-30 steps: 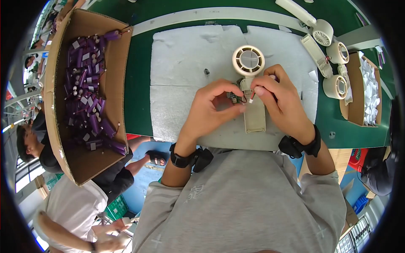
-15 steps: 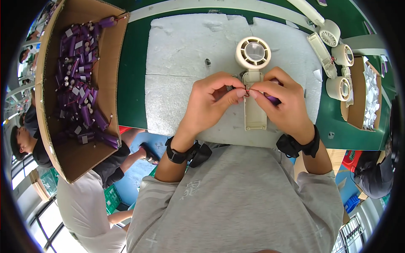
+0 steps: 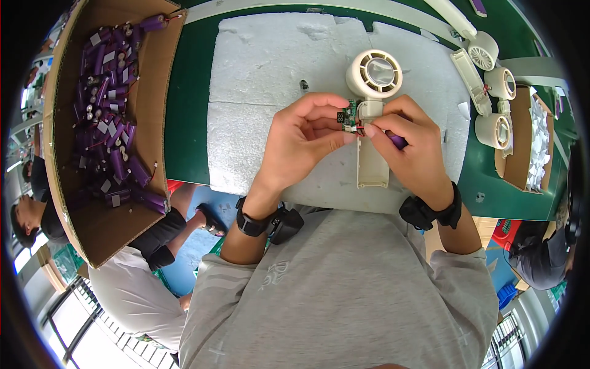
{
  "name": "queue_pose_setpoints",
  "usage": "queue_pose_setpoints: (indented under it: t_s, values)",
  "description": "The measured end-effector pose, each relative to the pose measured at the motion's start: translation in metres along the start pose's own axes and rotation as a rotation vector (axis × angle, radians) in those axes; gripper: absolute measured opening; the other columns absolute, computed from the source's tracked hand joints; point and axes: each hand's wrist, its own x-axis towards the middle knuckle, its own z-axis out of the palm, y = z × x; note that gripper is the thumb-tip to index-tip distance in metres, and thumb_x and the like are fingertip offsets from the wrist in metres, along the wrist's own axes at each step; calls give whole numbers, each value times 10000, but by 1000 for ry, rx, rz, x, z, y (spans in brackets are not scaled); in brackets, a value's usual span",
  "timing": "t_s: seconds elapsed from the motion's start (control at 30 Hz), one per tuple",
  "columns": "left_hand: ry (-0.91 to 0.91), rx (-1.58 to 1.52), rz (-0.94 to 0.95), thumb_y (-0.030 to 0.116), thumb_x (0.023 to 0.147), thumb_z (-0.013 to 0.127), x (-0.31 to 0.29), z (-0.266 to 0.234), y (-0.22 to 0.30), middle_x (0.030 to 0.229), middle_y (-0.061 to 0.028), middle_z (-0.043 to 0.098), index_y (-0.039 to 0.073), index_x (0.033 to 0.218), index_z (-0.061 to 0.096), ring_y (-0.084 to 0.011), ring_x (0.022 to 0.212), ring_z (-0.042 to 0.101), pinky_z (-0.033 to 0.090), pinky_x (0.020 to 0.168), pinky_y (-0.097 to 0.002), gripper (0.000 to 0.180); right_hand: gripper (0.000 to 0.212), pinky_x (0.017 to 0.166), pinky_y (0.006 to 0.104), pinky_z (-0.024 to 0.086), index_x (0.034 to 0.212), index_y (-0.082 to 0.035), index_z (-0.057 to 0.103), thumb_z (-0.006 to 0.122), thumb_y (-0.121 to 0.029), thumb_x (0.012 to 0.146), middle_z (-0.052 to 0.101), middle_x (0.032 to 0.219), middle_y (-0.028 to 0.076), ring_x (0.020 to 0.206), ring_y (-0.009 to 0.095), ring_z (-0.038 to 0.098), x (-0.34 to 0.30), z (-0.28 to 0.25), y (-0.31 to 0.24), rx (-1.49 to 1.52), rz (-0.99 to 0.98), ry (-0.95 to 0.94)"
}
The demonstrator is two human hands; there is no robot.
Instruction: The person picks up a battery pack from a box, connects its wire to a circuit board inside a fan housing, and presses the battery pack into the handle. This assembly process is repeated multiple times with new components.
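Note:
My left hand (image 3: 294, 140) is closed on the edge of a small green circuit board (image 3: 352, 112) with a dark display and a pale connector socket. In my right hand (image 3: 415, 147) is a purple battery cell (image 3: 398, 141), partly hidden by the fingers. Its thumb and forefinger pinch by the red wires (image 3: 361, 128) at the board's lower edge; whether the plug is seated cannot be made out. Beneath both hands lies a cream handheld fan (image 3: 353, 80), its round head beyond them and its opened, hollow handle (image 3: 372, 167) pointing toward me.
White foam (image 3: 246, 123) covers the green table (image 3: 187, 123). A cardboard box (image 3: 147, 92) of purple cells stands left. At right are several cream fan parts (image 3: 491, 129) and a box (image 3: 521, 147) of white pieces. A small dark piece (image 3: 303, 85) lies on the foam. A person (image 3: 27, 218) sits left.
The left hand has tilted and opened outward, bringing the circuit board into sight. The right hand keeps the battery cell beside it. The view has shifted slightly.

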Motion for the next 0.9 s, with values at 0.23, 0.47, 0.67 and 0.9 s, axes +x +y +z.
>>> queue_pose_setpoints:
  t_s: [0.23, 0.47, 0.67, 0.9]
  values:
    - [4, 139, 25, -143, 804, 675, -3, 1, -1, 1055, -126, 684, -37, 1138, 639, -175, 970, 672, 573, 865, -294, 352, 72, 533, 263, 409, 826, 6, 659, 723, -12, 799, 565, 833, 56, 607, 136, 523, -1, 1, 2, 1, -82, 9]
    - [25, 363, 236, -101, 762, 694, 2, 3, -7, 994, -104, 704, 19, 1115, 670, -168, 856, 698, 571, 776, -275, 374, 77, 524, 273, 407, 817, 10, 654, 724, 0, 787, 573, 839, 63, 603, 149, 530, 1, -2, 5, 18, -143, -47]
    - [143, 417, 247, -68, 736, 689, 2, 12, -11, 946, -108, 700, 42, 1096, 682, -169, 790, 697, 559, 704, -272, 377, 214, 576, 296, 485, 927, -20, 658, 763, -8, 741, 611, 866, 77, 647, 187, 602, 7, 6, -5, -60, -75, 126]
    - [88, 482, 346, -63, 735, 694, 9, 4, -9, 937, -106, 709, 27, 1025, 708, -175, 785, 704, 567, 696, -271, 304, 364, 603, 292, 527, 1029, -58, 665, 805, -33, 694, 649, 910, 80, 696, 192, 645, 9, 3, -1, -132, -126, 154]
